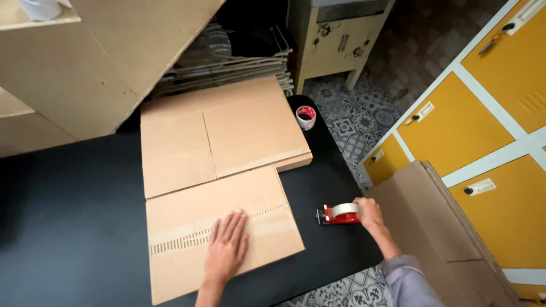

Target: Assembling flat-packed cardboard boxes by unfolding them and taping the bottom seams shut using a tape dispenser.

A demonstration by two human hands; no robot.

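The left hand (226, 245) is laid flat, fingers spread, on the near cardboard sheet (222, 236), beside a strip of tape along a perforated seam. This flattened sheet is taken as the landmark. Its near corner is cut off by the lower frame edge, as is the left forearm. To the right of the sheet, well apart from the left hand, the right hand (368, 214) is closed around the handle of a red tape dispenser (338, 214), which rests on the tabletop (74, 210); the fingers are hidden behind the tape roll, so the exact grip cannot be made out. The sleeve is cut off at the bottom edge.

The tabletop is black and matte. Beyond the sheet, touching its far edge, a stack of flattened boxes (222, 133) is seen. Farther right of that stack, a small cup (306, 117) with a red band stands near the tabletop's edge. Right of the sheet, past the dispenser, more cardboard (432, 222) is leaned against yellow lockers (489, 142). A patterned tile floor (358, 122) is visible farther off.
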